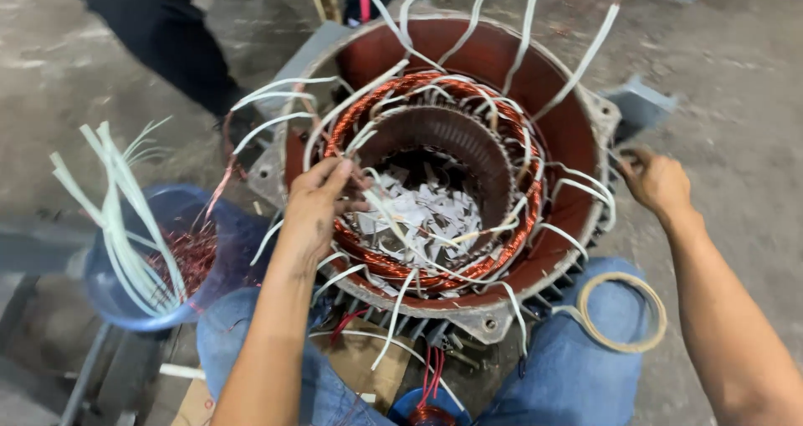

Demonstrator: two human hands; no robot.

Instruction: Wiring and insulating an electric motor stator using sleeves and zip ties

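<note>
A large motor stator stands upright between my knees, its red housing [577, 133] ringed with copper windings [393, 263] and many white sleeved leads [577, 66]. White paper scraps [427, 217] fill its bore. My left hand [318, 204] rests on the near-left winding, fingers pinching at a white sleeve there. On the right, my other hand [657, 179] grips the outer rim of the housing, where it touches a white lead.
A blue plastic tub [226, 233] at left holds copper wire scraps and a bunch of white sleeves [117, 217]. A roll of tape [623, 313] lies on my right knee. Another person's dark-clothed leg [167, 33] stands at the upper left on the concrete floor.
</note>
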